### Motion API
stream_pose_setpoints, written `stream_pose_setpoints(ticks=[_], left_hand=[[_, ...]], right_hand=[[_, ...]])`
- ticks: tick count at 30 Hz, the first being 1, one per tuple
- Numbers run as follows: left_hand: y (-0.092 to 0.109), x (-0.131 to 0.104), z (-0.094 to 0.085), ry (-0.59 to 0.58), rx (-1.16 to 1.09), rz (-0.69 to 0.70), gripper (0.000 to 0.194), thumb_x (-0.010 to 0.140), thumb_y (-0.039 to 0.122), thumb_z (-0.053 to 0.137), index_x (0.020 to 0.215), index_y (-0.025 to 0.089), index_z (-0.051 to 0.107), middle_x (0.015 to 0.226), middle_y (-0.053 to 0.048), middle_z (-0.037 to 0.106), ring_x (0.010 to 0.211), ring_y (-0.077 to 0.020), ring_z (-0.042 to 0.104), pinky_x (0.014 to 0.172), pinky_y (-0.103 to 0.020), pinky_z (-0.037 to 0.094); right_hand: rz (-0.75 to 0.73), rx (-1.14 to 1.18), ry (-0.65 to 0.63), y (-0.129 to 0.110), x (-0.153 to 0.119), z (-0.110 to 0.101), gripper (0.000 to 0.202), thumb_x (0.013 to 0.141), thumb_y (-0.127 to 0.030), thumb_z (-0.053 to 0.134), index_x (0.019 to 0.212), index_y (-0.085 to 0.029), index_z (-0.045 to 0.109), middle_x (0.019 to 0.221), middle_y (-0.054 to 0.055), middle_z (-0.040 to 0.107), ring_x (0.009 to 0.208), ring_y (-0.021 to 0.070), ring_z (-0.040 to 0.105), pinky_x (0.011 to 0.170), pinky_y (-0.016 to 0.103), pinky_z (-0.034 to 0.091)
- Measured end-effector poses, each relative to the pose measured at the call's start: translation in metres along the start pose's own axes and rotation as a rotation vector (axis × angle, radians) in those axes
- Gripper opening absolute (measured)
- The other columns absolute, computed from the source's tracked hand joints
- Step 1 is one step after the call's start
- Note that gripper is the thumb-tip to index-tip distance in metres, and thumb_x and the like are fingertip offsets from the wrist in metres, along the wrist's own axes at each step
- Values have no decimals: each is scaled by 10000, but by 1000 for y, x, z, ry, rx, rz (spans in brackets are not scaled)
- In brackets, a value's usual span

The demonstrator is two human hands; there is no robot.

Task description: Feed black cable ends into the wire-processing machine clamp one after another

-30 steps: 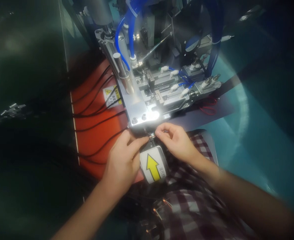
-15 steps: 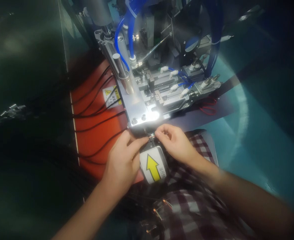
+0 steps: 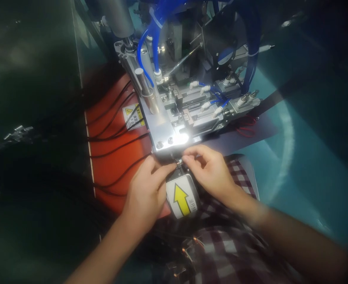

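Note:
A metal machine [image 3: 162,130] with blue air hoses stands in the upper middle, a bright glare on its front plate. Just below that plate, my left hand [image 3: 147,189] is closed, its thumb and fingertips pinched at a tiny part [image 3: 179,162] too small to name. From the right, my right hand [image 3: 211,169] also comes to this spot, thumb and forefinger drawn together; what they hold is hidden. Both hands' fingertips nearly meet above a white label [image 3: 181,196] bearing a yellow arrow.
Black cables [image 3: 117,146] cross the orange base [image 3: 109,165] at the left, near a warning sticker [image 3: 134,116]. Red wires [image 3: 246,128] lie right of the machine. Thin copper-coloured pieces [image 3: 184,250] rest near the checkered cloth [image 3: 221,244].
My right hand's fingertips have shifted slightly left and its wrist has turned a little. My left hand stays nearly in place. The whole view has moved slightly.

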State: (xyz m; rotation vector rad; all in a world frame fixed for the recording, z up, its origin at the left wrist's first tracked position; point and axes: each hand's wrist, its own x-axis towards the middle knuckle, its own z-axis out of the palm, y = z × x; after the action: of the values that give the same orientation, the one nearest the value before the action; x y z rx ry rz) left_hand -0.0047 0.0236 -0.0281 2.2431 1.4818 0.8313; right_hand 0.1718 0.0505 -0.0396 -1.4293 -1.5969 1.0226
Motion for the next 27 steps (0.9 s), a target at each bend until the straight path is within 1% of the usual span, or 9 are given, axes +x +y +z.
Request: stream_pose_setpoints(ticks=[3,6,7,11,13,19,23,27], left_hand=[[0,-1,0,-4,-9,-11,261,877,62,498,1021,116,709,806,-36,526,761,-128,547,655,-231,482],[0,0,1,-8,-11,-9,265,877,61,494,1023,119,708,806,-35,525,751,-126,543,641,-230,476],[0,0,0,-9,-12,-7,264,877,61,493,1018,117,708,807,-36,526,750,-127,543,640,-230,476],[1,1,-1,-10,-14,-5,267,882,59,476,1000,108,710,808,-40,531,759,-131,553,650,-233,484],[1,2,-2,-7,-10,0,273,884,60,469,1002,109,710,805,-39,531,763,-131,556,655,-232,488],[1,2,-2,-1,1,12,273,885,63,469,995,113,714,793,-33,526,765,-126,555,659,-221,489],[1,1,-1,5,14,22,270,878,56,473,987,106,715,789,-32,523,768,-127,554,658,-221,487],[0,0,-2,-2,11,11,273,877,54,475,1001,113,711,801,-31,525,774,-126,555,664,-224,488]], right_hand=[[-25,-1,-8,-1,1,3,99,851,-206,584,773,-165,631,758,20,624,627,126,548,571,254,432],[-19,-5,-21,2,0,4,117,849,-196,563,748,-166,614,740,20,614,632,128,546,593,261,437],[18,16,-31,3,0,3,113,847,-208,564,754,-167,613,737,21,615,628,130,547,595,265,441],[257,184,-113,10,-1,3,143,841,-296,574,773,-174,601,694,16,600,578,136,543,550,272,443],[293,227,-135,12,0,3,152,838,-309,575,768,-175,592,700,18,596,596,142,553,565,279,452],[251,235,-141,12,1,5,140,851,-288,553,770,-175,571,758,27,598,677,153,570,644,297,472],[221,208,-129,11,0,5,140,859,-276,537,766,-176,566,770,27,595,699,154,568,670,300,472],[231,217,-134,9,1,6,134,854,-271,537,762,-177,560,767,25,591,714,158,571,673,297,470]])
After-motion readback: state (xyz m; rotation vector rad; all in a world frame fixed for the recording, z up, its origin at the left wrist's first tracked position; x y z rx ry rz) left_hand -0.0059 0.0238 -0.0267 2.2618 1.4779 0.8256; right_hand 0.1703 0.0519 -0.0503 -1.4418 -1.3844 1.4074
